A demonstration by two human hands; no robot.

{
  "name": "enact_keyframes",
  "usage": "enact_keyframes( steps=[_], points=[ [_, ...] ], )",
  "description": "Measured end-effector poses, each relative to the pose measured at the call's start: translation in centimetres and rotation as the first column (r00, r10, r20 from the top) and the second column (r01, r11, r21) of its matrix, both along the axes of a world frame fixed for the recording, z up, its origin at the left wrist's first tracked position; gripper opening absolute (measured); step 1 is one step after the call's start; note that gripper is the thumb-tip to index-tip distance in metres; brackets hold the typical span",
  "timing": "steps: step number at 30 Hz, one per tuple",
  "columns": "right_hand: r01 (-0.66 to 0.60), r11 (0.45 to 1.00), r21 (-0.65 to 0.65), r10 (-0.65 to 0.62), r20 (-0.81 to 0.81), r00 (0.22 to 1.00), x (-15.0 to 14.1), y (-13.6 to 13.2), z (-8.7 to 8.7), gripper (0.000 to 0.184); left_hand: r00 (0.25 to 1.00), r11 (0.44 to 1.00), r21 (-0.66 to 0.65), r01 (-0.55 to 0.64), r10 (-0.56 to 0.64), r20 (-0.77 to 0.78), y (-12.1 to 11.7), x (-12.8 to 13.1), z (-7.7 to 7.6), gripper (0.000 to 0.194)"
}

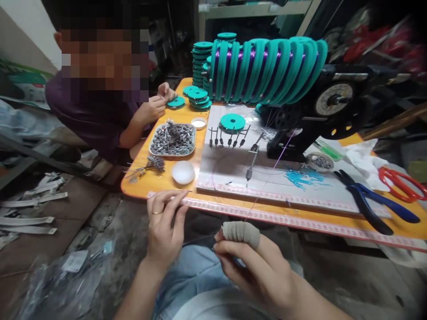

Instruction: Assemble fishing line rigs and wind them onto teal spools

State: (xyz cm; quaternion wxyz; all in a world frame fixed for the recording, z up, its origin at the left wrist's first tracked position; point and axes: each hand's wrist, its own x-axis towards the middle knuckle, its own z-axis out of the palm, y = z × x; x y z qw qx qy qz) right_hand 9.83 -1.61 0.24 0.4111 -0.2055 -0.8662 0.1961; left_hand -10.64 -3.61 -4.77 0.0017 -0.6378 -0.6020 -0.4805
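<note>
My left hand [167, 222], a ring on one finger, is at the table's front edge. Its fingers stretch forward and apart, their tips at a pink tape measure [233, 210]; a thin dark strand shows by one fingertip. Lower right, my right hand [256, 262] is closed in a pinch, a grey fabric sleeve [242, 233] around one finger. Thin fishing line [256, 202] runs from this pinch up toward the black machine; its end is hidden by the fingers. A dark grey sinker [249, 173] and metal hardware lie on the white board [220, 171] ahead.
Teal foam spools [267, 71] fill the machine's shaft [340, 98]. On the orange table [160, 178] are a tray [151, 149] of sinkers, a white bowl [183, 172], blue-handled pliers [367, 200] and red scissors [400, 184]. Across the left corner, another person's hands [155, 106] touch a teal spool.
</note>
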Motion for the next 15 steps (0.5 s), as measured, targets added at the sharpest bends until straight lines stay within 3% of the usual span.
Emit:
enact_keyframes(
  steps=[1,3,6,9,11,12,13,15],
  points=[
    [0.010,1.000,-0.007,-0.010,-0.001,1.000,0.1,0.1,-0.1,0.017,0.989,0.998,-0.025,-0.065,0.061,-0.134,0.3,-0.6,-0.7,0.037],
    [0.036,0.999,-0.035,-0.036,-0.006,0.999,0.3,0.3,-0.3,0.018,0.958,0.997,-0.003,-0.083,0.079,-0.275,0.7,-1.6,-2.2,0.042],
    [0.096,0.987,-0.131,-0.104,-0.055,0.993,0.7,0.3,-0.4,0.019,0.960,0.991,0.134,0.011,0.027,-0.278,0.5,-2.3,-3.3,0.041],
    [0.146,0.953,-0.264,-0.189,-0.146,0.971,1.1,0.2,-0.7,0.021,0.976,0.967,0.243,0.072,-0.018,-0.217,-0.4,-1.1,-2.6,0.035],
    [0.169,0.930,-0.326,-0.239,-0.187,0.953,1.4,0.1,-1.1,0.021,0.992,0.965,0.234,0.115,-0.099,-0.079,-1.1,1.0,-1.4,0.033],
    [0.178,0.918,-0.354,-0.261,-0.203,0.944,1.5,0.0,-1.2,0.021,0.978,0.972,0.184,0.145,-0.169,0.123,-1.4,2.4,-0.8,0.033],
    [0.185,0.905,-0.384,-0.285,-0.221,0.933,1.5,-0.1,-1.4,0.020,0.914,0.970,0.122,0.208,-0.238,0.329,-1.6,3.9,-0.2,0.036],
    [0.170,0.872,-0.460,-0.320,-0.272,0.907,1.6,-0.3,-1.6,0.019,0.691,0.941,0.025,0.336,-0.265,0.672,-1.7,6.8,0.8,0.036]
  ],
)
